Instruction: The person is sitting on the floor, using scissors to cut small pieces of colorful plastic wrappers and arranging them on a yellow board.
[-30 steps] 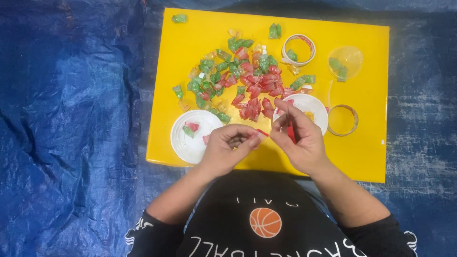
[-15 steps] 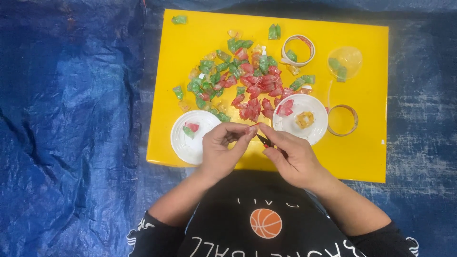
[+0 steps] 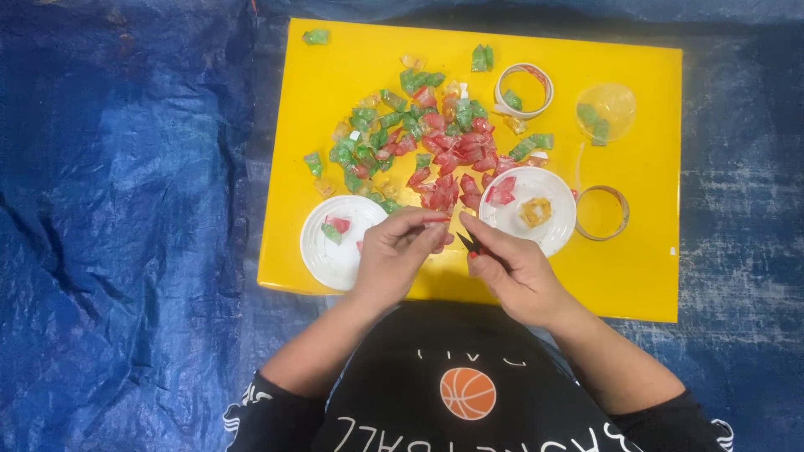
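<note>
My left hand (image 3: 392,258) and my right hand (image 3: 512,269) meet over the near edge of a yellow board (image 3: 636,268). Both pinch one small wrapped candy (image 3: 456,240), red with a dark end, mostly hidden by the fingers. A white lid (image 3: 331,259) by my left hand holds a red and a green candy. To the right, another white lid (image 3: 548,230) carries a red wrapper (image 3: 501,192) and a bare yellow candy (image 3: 536,211). A pile of red and green wrapped candies (image 3: 419,142) is spread just beyond the hands.
A tape roll (image 3: 524,89), a clear plastic cup (image 3: 605,109) with green candies and a clear ring (image 3: 601,212) sit at the board's right. Stray green candies (image 3: 316,37) lie near the far edge. Blue tarp (image 3: 126,209) surrounds the board.
My right hand has drawn back from the right lid to meet the left hand. A red wrapper and a yellow candy now show on that lid.
</note>
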